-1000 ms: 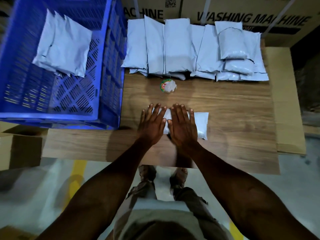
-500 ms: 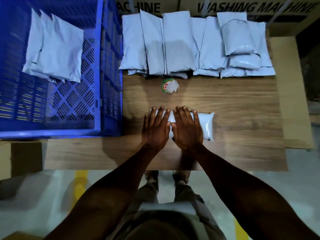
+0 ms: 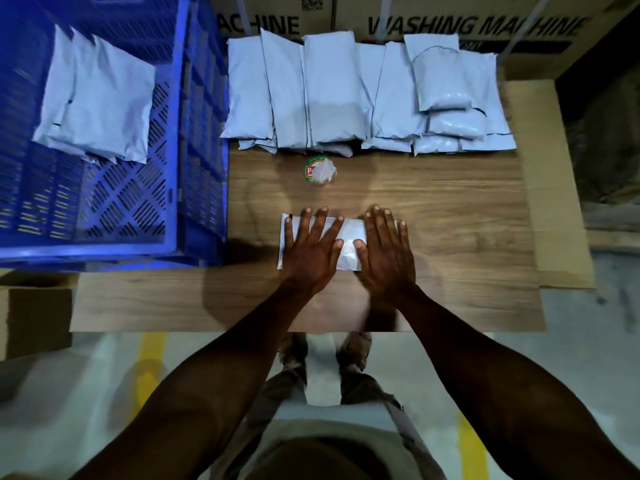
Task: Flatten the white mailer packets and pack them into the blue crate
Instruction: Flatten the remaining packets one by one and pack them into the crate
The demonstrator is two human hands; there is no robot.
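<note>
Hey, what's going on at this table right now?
A person is pressing one white mailer packet flat on the wooden table, with the left hand and right hand spread open on top of it. A row of packets waits along the far edge, by the washing machine cartons. A few packets already lie in the blue crate to the left. A small round labelled item sits mid-table.
</note>
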